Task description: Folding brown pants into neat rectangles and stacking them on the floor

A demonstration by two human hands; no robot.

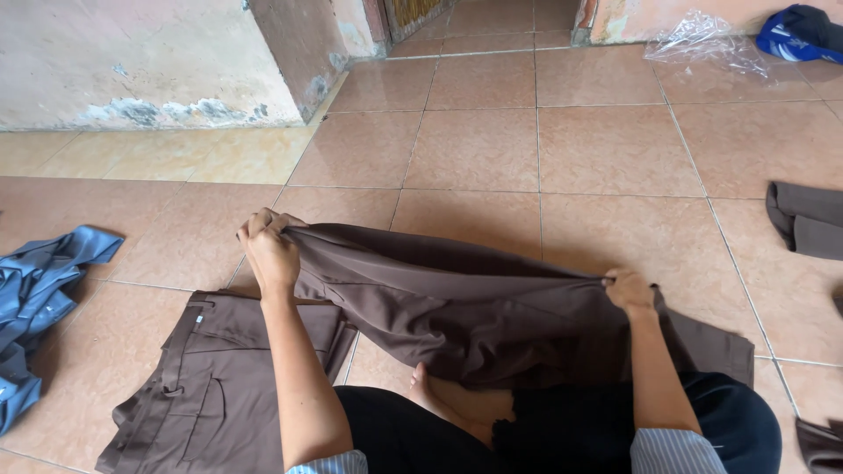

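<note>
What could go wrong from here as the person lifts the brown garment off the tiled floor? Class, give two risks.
1. Both hands, left hand and right hand, pinch only the top edge of the brown garment, so the sagging middle may bunch and crease.
2. Its lower part drapes over the person's foot and overlaps the flat brown trousers, so pulling could drag those out of shape.

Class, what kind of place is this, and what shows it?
Probably a home floor used for sorting laundry: peach floor tiles, a flaking wall, and both hands, left hand and right hand, holding brown trousers.
</note>
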